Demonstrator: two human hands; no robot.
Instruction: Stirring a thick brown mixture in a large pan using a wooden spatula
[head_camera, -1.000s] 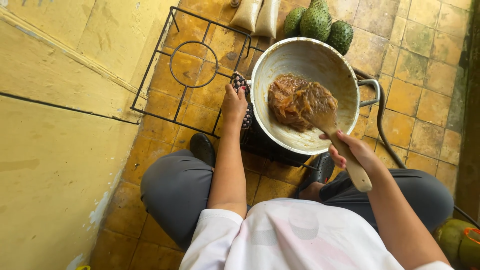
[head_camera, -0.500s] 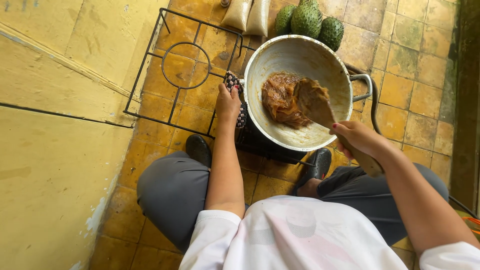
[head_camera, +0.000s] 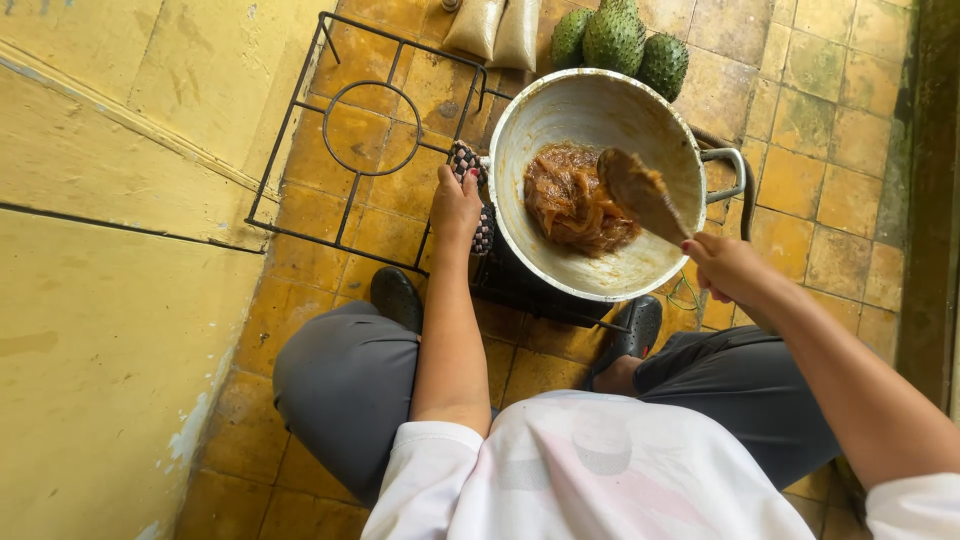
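A wide metal pot (head_camera: 600, 120) sits low on a black burner frame on the tiled floor (head_camera: 830, 190), and everything else is placed around it. Inside it, toward the near wall, lies a brown, glossy mass (head_camera: 570, 200). The right hand (head_camera: 725, 268), just off the pot's near-right rim, has its fingers clamped on the handle of a wooden spoon (head_camera: 640, 190) — the blade is lifted clear above the mass, smeared with it. The left hand (head_camera: 455, 205) rests at the pot's left edge, fingers closed on a checked cloth (head_camera: 484, 230) wrapped over that side's handle (the handle itself is hidden). A bare metal handle (head_camera: 728, 172) sticks out on the pot's right. Beyond the pot lie green spiky fruits (head_camera: 615, 38) and two pale filled bags (head_camera: 497, 28); left of it stands an empty wire grate (head_camera: 370, 130) — its ring open over the tiles.
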